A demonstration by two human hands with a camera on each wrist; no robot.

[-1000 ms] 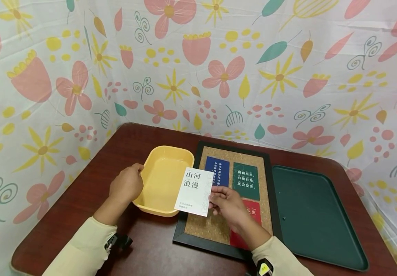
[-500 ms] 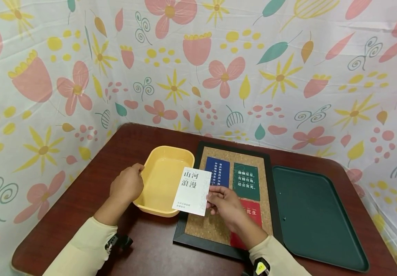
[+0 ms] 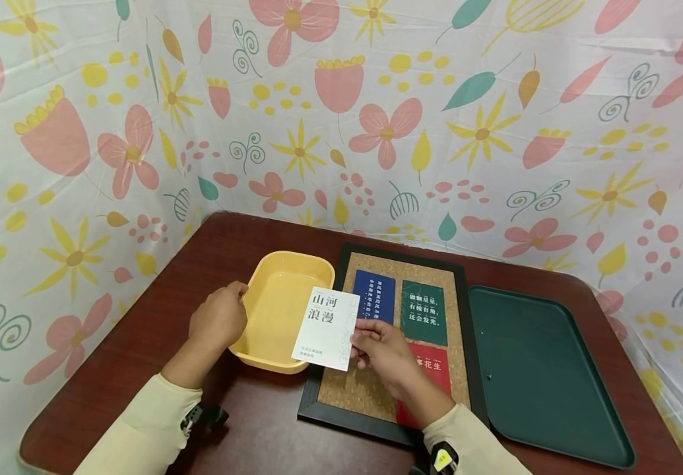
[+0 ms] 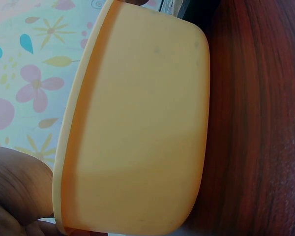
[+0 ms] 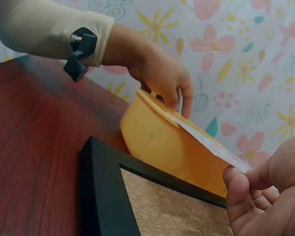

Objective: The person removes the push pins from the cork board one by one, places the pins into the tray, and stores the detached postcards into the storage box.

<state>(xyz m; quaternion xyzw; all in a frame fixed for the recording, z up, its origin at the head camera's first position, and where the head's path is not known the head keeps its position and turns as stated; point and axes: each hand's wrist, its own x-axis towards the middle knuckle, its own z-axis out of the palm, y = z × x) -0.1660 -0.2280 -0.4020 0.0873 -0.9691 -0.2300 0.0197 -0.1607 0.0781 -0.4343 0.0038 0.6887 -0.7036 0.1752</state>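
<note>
Head view: my right hand (image 3: 385,353) pinches white card (image 3: 325,330) by right edge, fingers curled; card juts left over right rim of yellow tub (image 3: 278,307), long axes roughly parallel. My left hand (image 3: 218,316), farther from card, grips tub's left rim.

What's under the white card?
Under the white card are the right side of the yellow tub and the left edge of the framed corkboard. In the head view, the rim and tub interior behind it are hidden.
</note>
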